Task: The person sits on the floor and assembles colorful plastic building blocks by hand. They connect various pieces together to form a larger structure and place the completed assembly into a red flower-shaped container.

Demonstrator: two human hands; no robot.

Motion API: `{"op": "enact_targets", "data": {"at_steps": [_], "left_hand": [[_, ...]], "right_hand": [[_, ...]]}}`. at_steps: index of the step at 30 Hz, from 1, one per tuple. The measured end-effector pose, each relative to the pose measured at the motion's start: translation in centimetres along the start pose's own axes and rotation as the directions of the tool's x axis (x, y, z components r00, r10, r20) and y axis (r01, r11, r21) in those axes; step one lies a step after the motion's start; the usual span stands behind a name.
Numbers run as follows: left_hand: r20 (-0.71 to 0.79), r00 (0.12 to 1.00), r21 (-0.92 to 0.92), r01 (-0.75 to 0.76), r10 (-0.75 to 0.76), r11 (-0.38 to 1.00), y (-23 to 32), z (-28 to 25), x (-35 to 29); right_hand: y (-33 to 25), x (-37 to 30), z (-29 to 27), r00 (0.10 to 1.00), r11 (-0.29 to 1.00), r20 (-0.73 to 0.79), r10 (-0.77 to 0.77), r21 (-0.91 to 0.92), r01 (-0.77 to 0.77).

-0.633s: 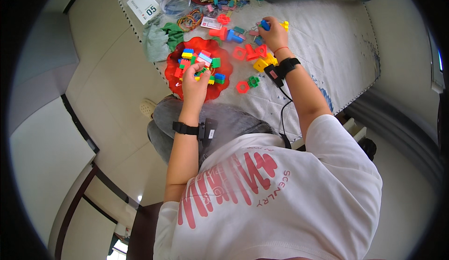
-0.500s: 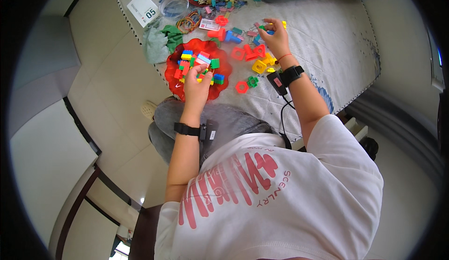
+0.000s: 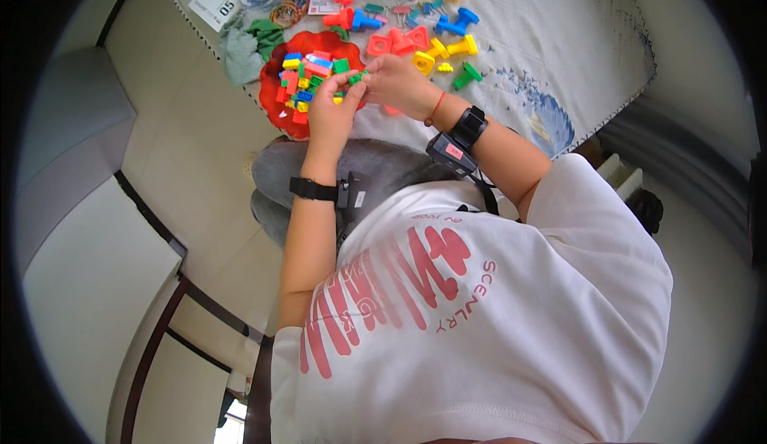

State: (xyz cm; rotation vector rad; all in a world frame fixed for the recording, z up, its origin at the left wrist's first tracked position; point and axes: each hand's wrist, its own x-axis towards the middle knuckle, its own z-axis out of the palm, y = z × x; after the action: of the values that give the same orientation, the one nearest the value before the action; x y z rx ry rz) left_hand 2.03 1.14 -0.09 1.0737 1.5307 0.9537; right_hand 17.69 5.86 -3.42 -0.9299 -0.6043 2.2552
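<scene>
My left hand (image 3: 331, 112) is closed at the fingertips on a small green toy piece (image 3: 357, 78), held above the right rim of the red scalloped bowl (image 3: 270, 102). My right hand (image 3: 397, 86) meets it there, its thumb and fingers pinched at the same piece. Fingers cover much of the piece, so its exact shape is unclear. Below the hands, the bowl holds a pile of coloured building bricks (image 3: 304, 84). Just right of my right hand lies a green toy bolt (image 3: 466, 76). Part of a red piece (image 3: 391, 111) shows under my right wrist.
Yellow bolts (image 3: 462, 46), a blue bolt (image 3: 457, 22) and red nuts (image 3: 379, 44) lie beyond my right hand. Binder clips (image 3: 401, 10) are scattered farther back. Green cloth (image 3: 265, 38) and a white box (image 3: 214, 4) sit at the left table edge.
My right hand has come from the far right of the table toward me and left, meeting my left hand. My left hand has lifted from the bricks toward the bowl's right rim. The view has shifted.
</scene>
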Motion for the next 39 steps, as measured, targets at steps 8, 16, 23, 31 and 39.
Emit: {"op": "enact_targets", "data": {"at_steps": [8,16,23,31,39], "left_hand": [[0.044,0.994,-0.178,0.105,-0.099,0.978,-1.6,0.4,-1.3],[0.09,0.985,-0.19,0.161,-0.146,0.969,-1.8,0.1,-1.5],[0.08,0.997,-0.108,0.019,-0.01,0.994,0.0,-0.3,-1.5],[0.062,0.998,-0.263,0.017,-0.001,0.965,1.5,-0.7,-2.0],[0.096,0.993,-0.236,0.086,-0.064,0.968,1.3,-0.9,-1.8]], "right_hand": [[-0.3,-3.0,-9.2,0.889,-0.255,0.017,-0.458,-0.96,-0.113],[-1.6,-3.2,-10.5,0.886,-0.51,-0.022,-0.462,-0.812,-0.286],[-3.0,-2.8,-4.1,0.993,0.769,-0.031,-0.117,-0.635,0.071],[-2.6,-2.6,-0.5,0.998,0.961,0.045,0.054,-0.273,-0.039],[-3.9,-3.2,0.7,0.995,0.868,0.041,0.093,-0.493,-0.061]]}}
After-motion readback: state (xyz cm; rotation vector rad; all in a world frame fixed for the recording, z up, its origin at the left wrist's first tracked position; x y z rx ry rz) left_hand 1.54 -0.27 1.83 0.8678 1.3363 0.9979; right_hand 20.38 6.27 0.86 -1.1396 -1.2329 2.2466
